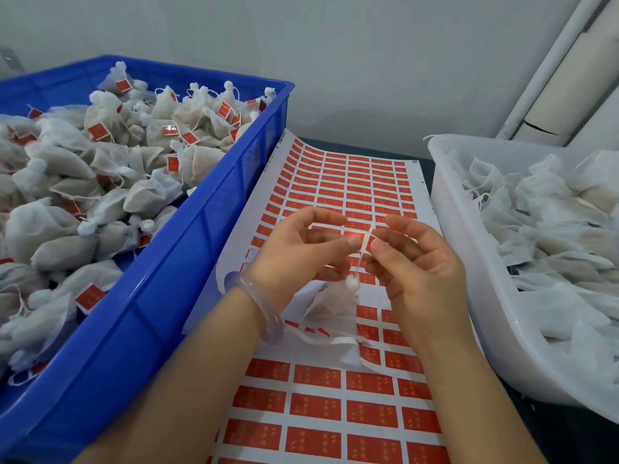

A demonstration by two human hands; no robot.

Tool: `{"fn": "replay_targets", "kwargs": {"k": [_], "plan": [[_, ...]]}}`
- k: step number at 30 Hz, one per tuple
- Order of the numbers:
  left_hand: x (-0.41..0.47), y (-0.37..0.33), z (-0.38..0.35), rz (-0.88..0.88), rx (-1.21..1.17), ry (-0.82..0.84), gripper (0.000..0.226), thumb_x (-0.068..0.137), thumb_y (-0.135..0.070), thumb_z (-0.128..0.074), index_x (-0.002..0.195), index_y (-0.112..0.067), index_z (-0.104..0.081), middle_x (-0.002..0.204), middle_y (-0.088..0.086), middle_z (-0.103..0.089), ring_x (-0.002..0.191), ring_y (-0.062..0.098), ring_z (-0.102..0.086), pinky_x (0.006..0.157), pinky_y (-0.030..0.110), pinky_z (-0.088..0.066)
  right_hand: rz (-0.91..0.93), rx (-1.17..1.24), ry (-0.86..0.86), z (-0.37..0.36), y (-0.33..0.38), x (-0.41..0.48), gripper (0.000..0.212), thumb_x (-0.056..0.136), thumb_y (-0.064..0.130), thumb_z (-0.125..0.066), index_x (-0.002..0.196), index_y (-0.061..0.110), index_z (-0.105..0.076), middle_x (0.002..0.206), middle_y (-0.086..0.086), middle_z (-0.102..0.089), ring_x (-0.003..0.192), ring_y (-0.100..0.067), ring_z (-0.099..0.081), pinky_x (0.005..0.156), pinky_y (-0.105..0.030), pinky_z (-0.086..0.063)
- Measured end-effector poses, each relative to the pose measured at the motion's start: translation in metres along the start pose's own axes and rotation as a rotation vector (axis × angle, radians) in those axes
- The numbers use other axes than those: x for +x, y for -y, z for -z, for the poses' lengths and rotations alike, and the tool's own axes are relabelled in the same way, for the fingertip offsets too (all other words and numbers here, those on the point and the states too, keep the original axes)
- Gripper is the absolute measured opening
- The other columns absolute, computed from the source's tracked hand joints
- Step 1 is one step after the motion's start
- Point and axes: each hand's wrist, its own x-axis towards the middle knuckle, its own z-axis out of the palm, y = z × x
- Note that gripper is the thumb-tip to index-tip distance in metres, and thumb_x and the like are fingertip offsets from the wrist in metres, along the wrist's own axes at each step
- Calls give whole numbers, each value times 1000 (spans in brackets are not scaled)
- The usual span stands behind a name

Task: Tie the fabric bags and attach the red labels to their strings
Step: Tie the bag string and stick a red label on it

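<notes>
A small white fabric bag (331,301) hangs by its string (363,249) over a sheet of red labels (341,406). My left hand (301,252) and my right hand (412,262) meet above the bag, fingertips pinching the string where a red label (357,236) shows between them. The bag's neck is knotted into a small white ball (351,282). Most of the label is hidden by my fingers. A clear bangle (264,309) circles my left wrist.
A blue crate (187,249) on the left holds several tied bags with red labels. A translucent white tub (469,262) on the right holds several loose white bags. Peeled white backing strips (321,338) lie on the sheet. A wall stands behind.
</notes>
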Motion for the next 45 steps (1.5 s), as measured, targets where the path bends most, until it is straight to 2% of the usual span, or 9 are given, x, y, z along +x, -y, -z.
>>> {"fn": "replay_targets", "kwargs": {"k": [3, 5, 9, 13, 16, 20, 25, 30, 45], "plan": [[0, 3, -2, -137, 155, -92, 13, 75, -20, -74, 83, -22, -64, 73, -6, -68, 66, 10, -67, 57, 18, -54, 12, -32, -13, 0, -1, 0, 35, 65, 34, -69, 99, 30, -63, 89, 15, -71, 86, -9, -70, 68, -23, -57], [-2, 3, -1, -174, 146, -64, 7, 77, -18, -72, 76, -24, -68, 71, -6, -69, 67, 11, -66, 59, 18, -54, 22, -45, -16, 0, -1, 0, 31, 69, 31, -70, 99, 30, -62, 88, 16, -71, 84, -8, -70, 65, -20, -56], [-4, 0, -1, -195, 108, 1, 9, 78, -21, -70, 82, -29, -71, 78, -11, -72, 76, 9, -69, 61, 16, -53, 60, -67, -27, -1, 2, -1, 34, 64, 38, -66, 96, 32, -61, 84, 22, -70, 81, -2, -69, 60, -13, -52], [-6, -1, -3, -206, 74, 25, 23, 62, -34, -67, 83, -29, -71, 77, -14, -72, 76, 7, -69, 61, 14, -52, 86, -100, -36, -1, 3, -3, 31, 65, 38, -66, 95, 33, -60, 81, 30, -68, 81, 6, -66, 59, -8, -49], [-6, -2, -3, -202, 80, 29, 12, 72, -24, -68, 82, -30, -71, 73, -16, -72, 71, 6, -68, 59, 13, -51, 114, -117, -42, -1, 4, -3, 29, 65, 38, -66, 93, 34, -60, 79, 34, -66, 81, 10, -65, 58, -4, -46], [-5, -1, -4, -198, 89, 22, 17, 81, -11, -65, 83, -27, -71, 68, -14, -71, 65, 6, -67, 58, 13, -51, 192, -169, -51, -2, 7, -5, 25, 69, 36, -67, 92, 35, -59, 79, 37, -65, 82, 11, -64, 62, -3, -46], [-5, -1, -3, -206, 84, 20, 17, 82, -10, -65, 81, -26, -71, 64, -13, -70, 62, 6, -67, 58, 14, -52, 306, -254, -120, -5, 8, -6, 25, 70, 33, -71, 92, 36, -59, 85, 37, -63, 83, 8, -64, 61, -3, -46], [-4, 0, -4, -211, 93, 25, 17, 83, -9, -64, 82, -25, -71, 65, -11, -70, 61, 7, -66, 58, 14, -52, 308, -257, -160, -5, 7, -5, 25, 68, 36, -70, 89, 38, -56, 77, 38, -63, 78, 9, -64, 61, -1, -45], [-4, 0, -3, -211, 84, 43, 16, 83, -10, -65, 80, -25, -70, 64, -11, -70, 60, 6, -66, 56, 12, -50, 267, -244, -176, -5, 6, -5, 25, 66, 38, -70, 88, 36, -57, 77, 36, -64, 77, 10, -64, 59, -2, -45]]}}
